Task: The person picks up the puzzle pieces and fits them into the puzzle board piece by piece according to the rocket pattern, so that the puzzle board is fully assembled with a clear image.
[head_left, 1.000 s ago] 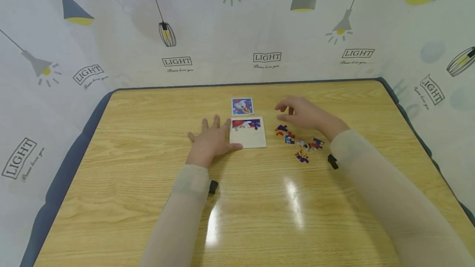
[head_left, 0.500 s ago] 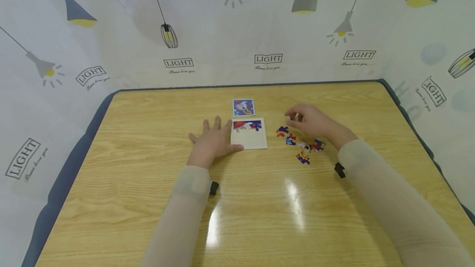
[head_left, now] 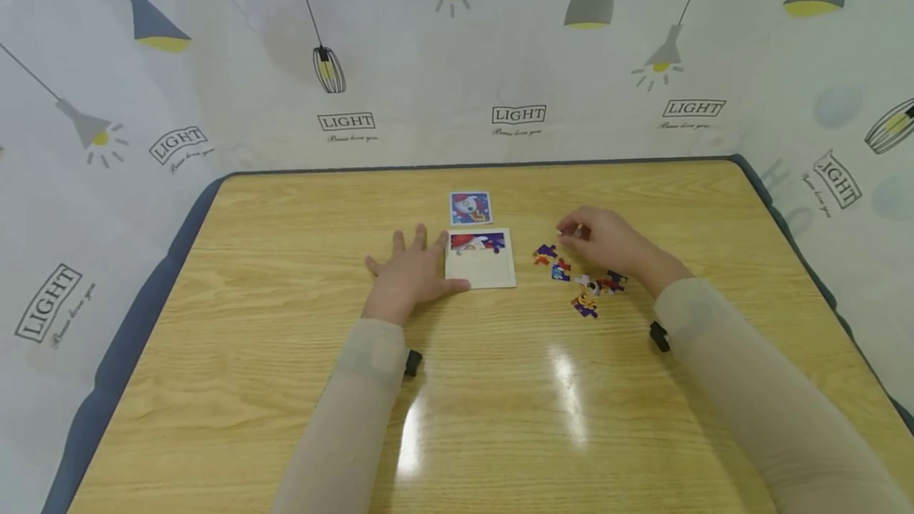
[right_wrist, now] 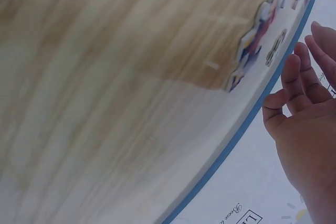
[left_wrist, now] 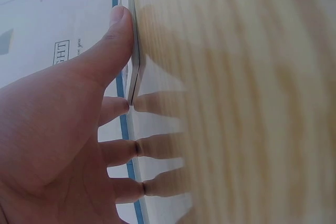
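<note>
My left hand lies with fingers spread at the left side of a pale square puzzle tray, its thumb on the tray's lower left edge. In the left wrist view, the thumb rests along the tray's side. A strip of red, white and purple picture fills the tray's upper part; below it the base is bare. To the right, my right hand pinches what looks like a small puzzle piece, mostly hidden by the fingers. Several loose puzzle pieces lie near that hand.
Behind the tray lies a square picture card showing a white character in a red hat. The wooden table has a dark blue edge, and a lamp-patterned sheet rises behind it.
My right hand has moved slightly right and toward me, its fingers closing onto a small piece. My left hand stays on the tray's edge, and the loose pieces keep their places.
</note>
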The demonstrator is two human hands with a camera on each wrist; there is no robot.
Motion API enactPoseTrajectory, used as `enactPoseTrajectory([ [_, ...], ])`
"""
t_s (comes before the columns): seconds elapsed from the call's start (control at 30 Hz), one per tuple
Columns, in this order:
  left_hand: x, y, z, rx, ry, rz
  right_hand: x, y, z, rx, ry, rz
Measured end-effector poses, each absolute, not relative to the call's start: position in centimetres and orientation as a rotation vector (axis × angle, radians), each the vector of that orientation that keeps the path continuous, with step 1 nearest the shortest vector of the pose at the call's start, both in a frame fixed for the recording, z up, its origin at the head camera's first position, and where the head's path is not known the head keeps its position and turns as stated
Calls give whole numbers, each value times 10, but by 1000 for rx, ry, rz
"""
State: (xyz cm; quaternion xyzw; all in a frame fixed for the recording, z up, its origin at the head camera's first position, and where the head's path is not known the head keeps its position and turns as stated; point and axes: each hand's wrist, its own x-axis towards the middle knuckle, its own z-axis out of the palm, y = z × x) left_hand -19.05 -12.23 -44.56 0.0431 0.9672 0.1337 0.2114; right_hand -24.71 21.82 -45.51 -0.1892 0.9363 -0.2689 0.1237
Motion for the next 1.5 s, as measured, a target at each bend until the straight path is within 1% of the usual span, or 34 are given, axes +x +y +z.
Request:
enactPoseTrajectory([
  [0.5,-191,-123,-448,115,2688,378,-237,223,-455,-645,2709,-722],
  [0.77,-190,-122,-444,115,2684,374,-227,221,-449,-579,2693,-672],
  [0.9,-190,-122,-445,121,2687,369,-227,228,-451,-524,2686,-710],
  [1.13,-190,-121,-445,120,2689,370,-229,242,-456,-529,2700,-698],
  [1.5,-191,-122,-447,119,2687,366,-237,249,-458,-690,2776,-635],
])
